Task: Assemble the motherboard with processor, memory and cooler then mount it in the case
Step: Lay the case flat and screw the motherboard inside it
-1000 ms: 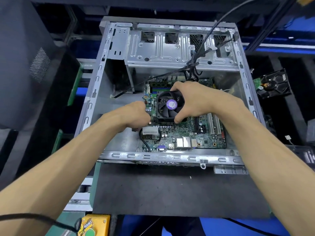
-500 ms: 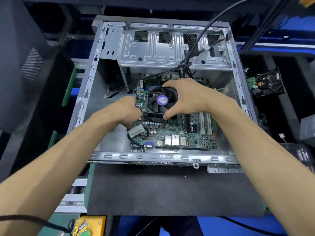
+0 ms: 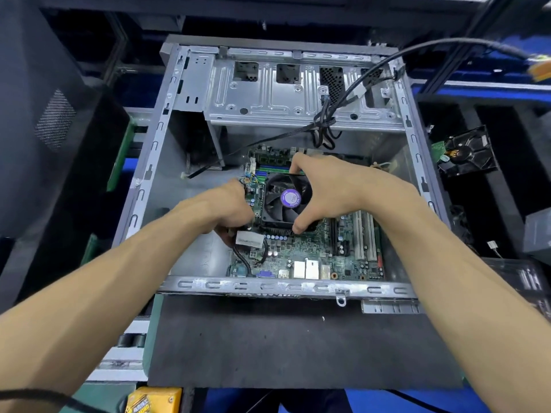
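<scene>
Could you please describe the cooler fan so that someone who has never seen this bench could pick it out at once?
Start at the open grey metal case in the middle of the view and look down at the green motherboard on its floor. The cooler fan sits on the board's upper left part, gripped by the right hand. It is the only square black fan there, with a round purple sticker on its hub.

The open grey metal case [image 3: 167,138] lies on the flat black mat [image 3: 298,347]. The green motherboard [image 3: 313,251] lies inside it, on the right. The black square fan cooler [image 3: 283,204] sits on the motherboard. The left hand [image 3: 226,204] is left of the cooler, the right hand [image 3: 337,189] on its right
</scene>
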### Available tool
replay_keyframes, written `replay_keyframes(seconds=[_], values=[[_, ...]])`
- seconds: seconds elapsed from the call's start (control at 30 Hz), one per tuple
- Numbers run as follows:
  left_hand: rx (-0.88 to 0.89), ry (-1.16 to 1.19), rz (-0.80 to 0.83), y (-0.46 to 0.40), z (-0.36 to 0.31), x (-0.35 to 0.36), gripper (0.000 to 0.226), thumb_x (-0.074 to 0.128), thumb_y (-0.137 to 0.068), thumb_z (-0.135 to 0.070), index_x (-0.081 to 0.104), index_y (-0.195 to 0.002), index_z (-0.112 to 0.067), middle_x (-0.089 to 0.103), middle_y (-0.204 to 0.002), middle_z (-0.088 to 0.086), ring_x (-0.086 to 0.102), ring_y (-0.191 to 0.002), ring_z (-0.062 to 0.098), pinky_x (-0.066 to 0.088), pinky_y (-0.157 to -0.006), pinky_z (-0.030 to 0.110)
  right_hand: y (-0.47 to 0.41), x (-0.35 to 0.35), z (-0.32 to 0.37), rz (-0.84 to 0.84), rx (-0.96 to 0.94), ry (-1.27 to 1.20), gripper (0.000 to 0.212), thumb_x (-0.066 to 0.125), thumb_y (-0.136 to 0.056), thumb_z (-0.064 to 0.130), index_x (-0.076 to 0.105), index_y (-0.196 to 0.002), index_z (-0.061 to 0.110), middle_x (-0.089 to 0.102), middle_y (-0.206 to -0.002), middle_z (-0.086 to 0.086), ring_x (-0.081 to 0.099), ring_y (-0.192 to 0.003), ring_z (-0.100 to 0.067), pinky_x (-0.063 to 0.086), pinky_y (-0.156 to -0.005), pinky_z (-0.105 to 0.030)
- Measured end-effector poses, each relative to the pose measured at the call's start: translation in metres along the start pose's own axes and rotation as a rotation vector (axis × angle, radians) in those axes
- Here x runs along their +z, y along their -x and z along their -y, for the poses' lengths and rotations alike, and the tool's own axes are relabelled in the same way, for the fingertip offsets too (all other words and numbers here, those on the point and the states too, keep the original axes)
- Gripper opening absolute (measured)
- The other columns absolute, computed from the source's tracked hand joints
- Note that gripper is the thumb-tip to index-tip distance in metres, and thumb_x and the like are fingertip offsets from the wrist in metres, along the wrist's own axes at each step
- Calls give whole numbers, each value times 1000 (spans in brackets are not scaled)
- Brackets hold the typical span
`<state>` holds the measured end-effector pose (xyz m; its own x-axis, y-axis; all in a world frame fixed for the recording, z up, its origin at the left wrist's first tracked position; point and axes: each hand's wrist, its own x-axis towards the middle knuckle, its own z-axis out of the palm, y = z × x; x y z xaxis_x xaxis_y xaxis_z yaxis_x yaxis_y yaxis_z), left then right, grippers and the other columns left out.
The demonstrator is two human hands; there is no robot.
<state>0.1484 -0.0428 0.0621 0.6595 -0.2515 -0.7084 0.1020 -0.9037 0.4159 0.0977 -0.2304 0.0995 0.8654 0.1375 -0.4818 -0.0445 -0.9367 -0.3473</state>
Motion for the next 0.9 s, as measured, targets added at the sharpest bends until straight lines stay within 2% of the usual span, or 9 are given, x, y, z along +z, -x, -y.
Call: replay_keyframes(seconds=[0.17, 0.27, 0.33, 0.43, 0.5, 0.57, 0.6, 0.73, 0.9], values=[[-2, -48, -24, -4, 0, 3, 39, 56, -89, -2, 40, -124, -5, 71, -92, 20, 74, -61, 33, 60, -69, 58, -2, -3, -3, 11, 14, -1, 101, 93, -56, 50, 36, -135, 22, 48, -111, -2, 51, -98, -25, 41, -76, -35], [-9, 13, 25, -3, 0, 6, 45, 60, -87, 4, 35, -122, -7, 72, -82, 22, 71, -52, 32, 60, -48, 41, -3, -1, -1, 55, 30, 15, 99, 93, -52, 54, 35, -127, 26, 45, -100, 5, 51, -90, -20, 40, -70, -35], [-11, 0, 39, -1, 1, 7, 49, 62, -86, 5, 32, -122, -9, 71, -82, 23, 70, -50, 31, 56, -42, 34, -4, 1, 1, 81, 41, 17, 96, 93, -49, 57, 32, -118, 30, 42, -95, 8, 50, -84, -14, 40, -66, -36], [-10, -14, 31, -4, 2, 7, 44, 63, -84, 6, 36, -119, -4, 73, -81, 24, 72, -56, 33, 59, -47, 39, -3, 1, 4, 108, 42, 31, 96, 93, -49, 58, 30, -115, 30, 42, -99, 5, 61, -86, -20, 52, -74, -41], [-24, -39, 45, -4, 3, 7, 27, 61, -83, 6, 49, -107, 9, 73, -74, 24, 73, -59, 34, 61, -54, 43, -3, 0, 5, 122, 45, 37, 96, 93, -50, 57, 30, -116, 28, 43, -104, 1, 66, -89, -28, 56, -82, -47], [-35, -80, 72, -2, 3, 5, 13, 59, -82, 5, 61, -95, 9, 73, -70, 22, 73, -59, 32, 63, -59, 45, -3, 0, 6, 129, 48, 45, 97, 93, -51, 56, 30, -119, 27, 43, -106, 0, 65, -91, -29, 56, -86, -49], [-40, -103, 89, -1, 2, 4, 10, 58, -83, 4, 64, -91, 8, 73, -68, 20, 73, -56, 30, 62, -57, 42, -3, 0, 7, 129, 47, 53, 99, 93, -52, 56, 31, -123, 25, 43, -108, -1, 63, -95, -29, 55, -88, -49], [-64, -154, 131, 1, 0, 1, 11, 56, -83, 1, 65, -87, 6, 72, -64, 17, 70, -49, 24, 56, -43, 29, 0, 4, 7, 93, 13, 45, 111, 92, -58, 53, 30, -145, 26, 36, -117, 1, 49, -109, -26, 46, -100, -41], [-79, -153, 164, 2, -2, 1, 12, 58, -85, -1, 64, -83, 8, 72, -65, 19, 70, -47, 22, 56, -44, 27, 3, 2, 6, 77, -15, 68, 108, 90, -59, 54, 34, -147, 27, 38, -116, 2, 47, -110, -24, 46, -101, -41]])
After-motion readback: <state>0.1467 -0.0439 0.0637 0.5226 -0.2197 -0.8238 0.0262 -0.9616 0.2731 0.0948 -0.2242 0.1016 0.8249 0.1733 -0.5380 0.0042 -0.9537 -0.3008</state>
